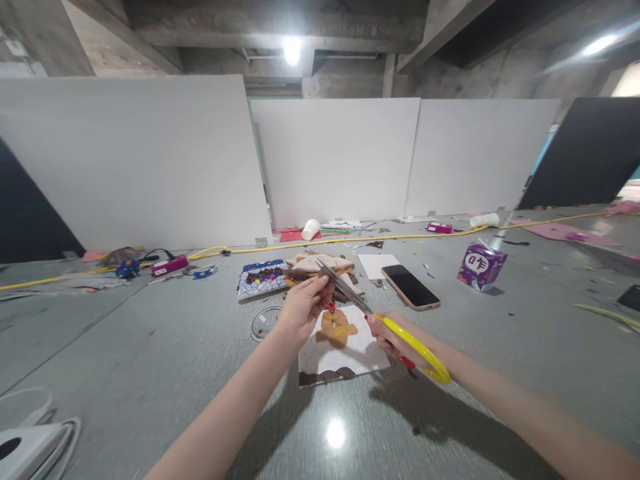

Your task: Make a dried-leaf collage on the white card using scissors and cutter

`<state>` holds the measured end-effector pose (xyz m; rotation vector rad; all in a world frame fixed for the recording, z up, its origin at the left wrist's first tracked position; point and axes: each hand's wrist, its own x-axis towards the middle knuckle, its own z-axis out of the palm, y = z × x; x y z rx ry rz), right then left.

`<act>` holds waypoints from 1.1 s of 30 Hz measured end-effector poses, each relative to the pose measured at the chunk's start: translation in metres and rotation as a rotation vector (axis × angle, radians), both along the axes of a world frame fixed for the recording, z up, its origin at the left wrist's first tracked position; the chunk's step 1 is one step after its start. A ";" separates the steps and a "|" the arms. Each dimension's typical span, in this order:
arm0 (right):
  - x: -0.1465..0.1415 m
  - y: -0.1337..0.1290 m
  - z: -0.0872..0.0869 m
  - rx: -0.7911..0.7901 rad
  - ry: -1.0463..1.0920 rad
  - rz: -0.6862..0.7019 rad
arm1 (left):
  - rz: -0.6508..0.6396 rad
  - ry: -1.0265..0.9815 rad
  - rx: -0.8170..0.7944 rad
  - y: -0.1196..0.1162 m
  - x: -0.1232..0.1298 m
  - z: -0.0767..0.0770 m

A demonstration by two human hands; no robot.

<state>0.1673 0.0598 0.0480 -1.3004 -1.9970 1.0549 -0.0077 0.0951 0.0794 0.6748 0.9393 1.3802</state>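
My right hand (387, 337) grips scissors (415, 343) with yellow and red handles. Their long metal blades point up and to the left and look slightly parted at the tips. In front of the blades, my left hand (306, 308) is closed in a pinch on a small dark brown piece (329, 283), partly hidden by the fingers. Under both hands lies a white square board (310, 357) bearing an orange-brown cut-out figure (336, 330) and dark scalloped pieces (325, 377) along its near edge. Behind my left hand is a pile of beige and brown scraps (313, 264).
Left of the pile lies a blue-and-white patterned board (250, 285), with a roll of clear tape (265, 323) nearer me. A phone (413, 288) and purple carton (481, 268) stand to the right. A yellow cable (320, 244) crosses behind, before white panels (340, 167).
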 end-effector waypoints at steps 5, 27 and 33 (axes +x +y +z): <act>0.000 0.002 -0.003 -0.037 0.017 -0.016 | 0.008 -0.023 -0.020 0.002 -0.001 -0.001; -0.001 0.002 -0.005 -0.112 0.024 -0.055 | 0.002 -0.026 -0.019 0.010 -0.005 -0.007; -0.001 0.002 -0.006 -0.078 -0.011 -0.076 | 0.003 -0.011 -0.009 0.010 -0.006 -0.008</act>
